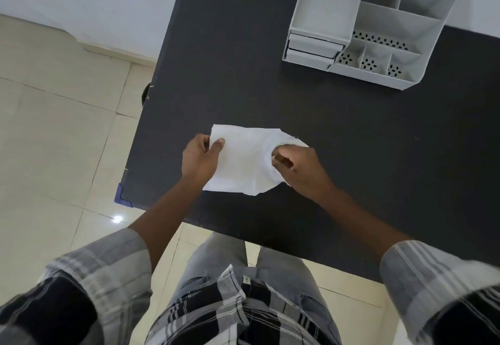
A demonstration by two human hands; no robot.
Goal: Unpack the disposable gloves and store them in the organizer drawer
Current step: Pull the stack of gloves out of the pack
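Observation:
A white, thin packet of disposable gloves point(243, 160) lies flat near the front of the dark table point(338, 128). My left hand point(200, 159) pinches the packet's left edge between thumb and fingers. My right hand point(296, 170) grips the bunched right end of the packet. The grey organizer point(378, 20) stands at the table's far right, with two small drawers point(312, 48) in its lower left front, both pushed in. I cannot make out individual gloves inside the packet.
The organizer has several open compartments with perforated floors. The table's left edge and a blue corner guard point(121, 196) lie close to my left arm. Beige tiled floor point(54, 142) spreads to the left and below.

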